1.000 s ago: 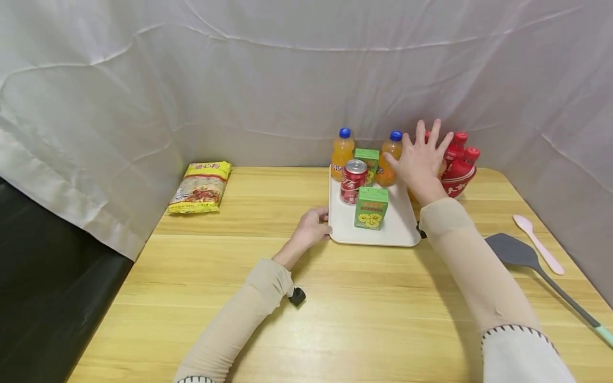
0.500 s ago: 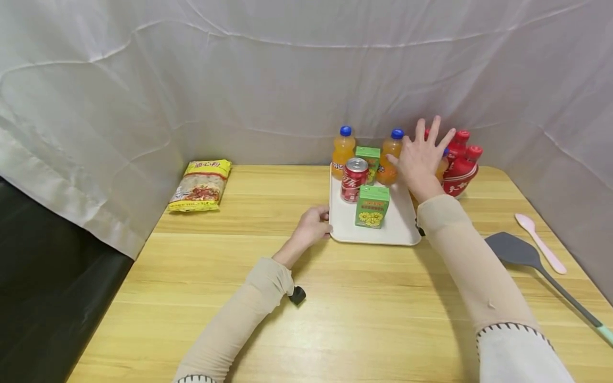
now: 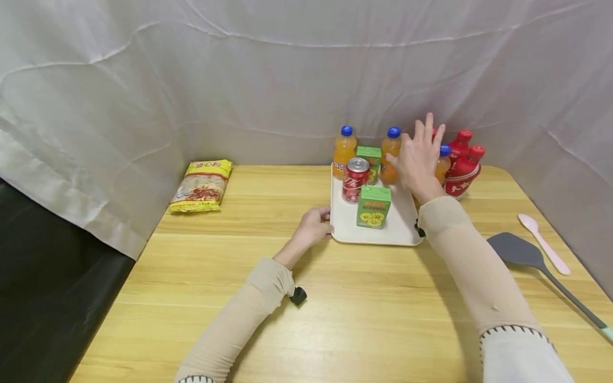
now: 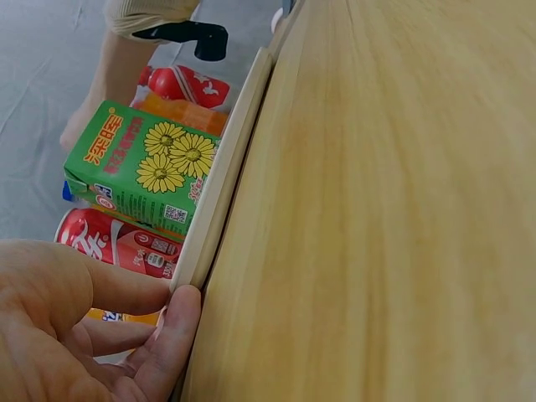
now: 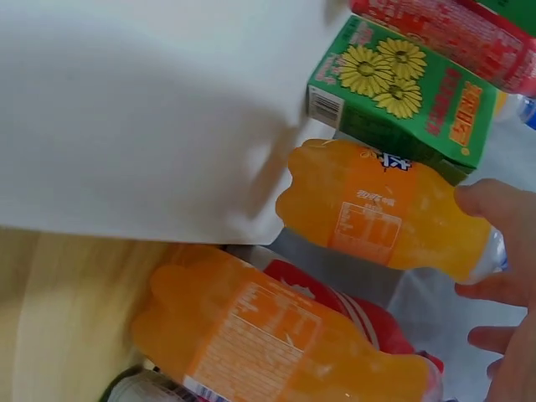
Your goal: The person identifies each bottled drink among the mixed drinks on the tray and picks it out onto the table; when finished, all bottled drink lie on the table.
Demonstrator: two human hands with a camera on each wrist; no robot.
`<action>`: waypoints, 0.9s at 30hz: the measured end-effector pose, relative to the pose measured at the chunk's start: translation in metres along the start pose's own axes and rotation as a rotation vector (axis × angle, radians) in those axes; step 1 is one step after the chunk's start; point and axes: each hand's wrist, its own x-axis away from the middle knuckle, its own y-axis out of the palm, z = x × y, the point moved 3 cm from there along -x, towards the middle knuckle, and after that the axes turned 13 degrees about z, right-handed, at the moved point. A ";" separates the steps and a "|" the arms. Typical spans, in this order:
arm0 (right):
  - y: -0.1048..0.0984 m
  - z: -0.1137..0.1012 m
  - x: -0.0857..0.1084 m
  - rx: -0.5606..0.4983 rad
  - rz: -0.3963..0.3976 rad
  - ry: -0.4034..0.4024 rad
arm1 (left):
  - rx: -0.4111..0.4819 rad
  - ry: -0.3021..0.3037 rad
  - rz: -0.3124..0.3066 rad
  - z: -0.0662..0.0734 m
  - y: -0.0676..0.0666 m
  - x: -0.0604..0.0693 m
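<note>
Right hand [image 3: 419,162] holding fingers spread just beside orange bottle [image 3: 390,151], contact unclear. Bottle standing at far right of tray [image 3: 401,223]. Left hand [image 3: 312,229] pinching tray's left rim. Red can [image 3: 355,181] standing on tray's left, green carton [image 3: 373,207] standing nearer.

The tray [image 3: 403,226] is white and rectangular, with rounded corners and a low raised rim, and lies flat. The bottle [image 5: 360,209] stands upright at the tray's far right corner: see-through, narrow-waisted, filled with orange drink, orange-labelled, its blue cap on.
</note>
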 end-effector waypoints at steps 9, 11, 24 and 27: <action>-0.027 0.002 0.001 -0.220 0.153 0.056 | -0.013 0.001 0.002 0.000 0.000 -0.001; -0.035 0.001 0.003 -0.270 0.206 0.066 | -0.013 0.002 0.003 0.000 0.000 0.000; -0.084 -0.006 0.010 -0.698 0.185 0.265 | -0.009 0.007 -0.003 0.002 -0.002 0.001; -0.093 -0.006 0.014 -0.806 0.165 0.303 | -0.004 0.008 -0.004 0.002 -0.002 0.002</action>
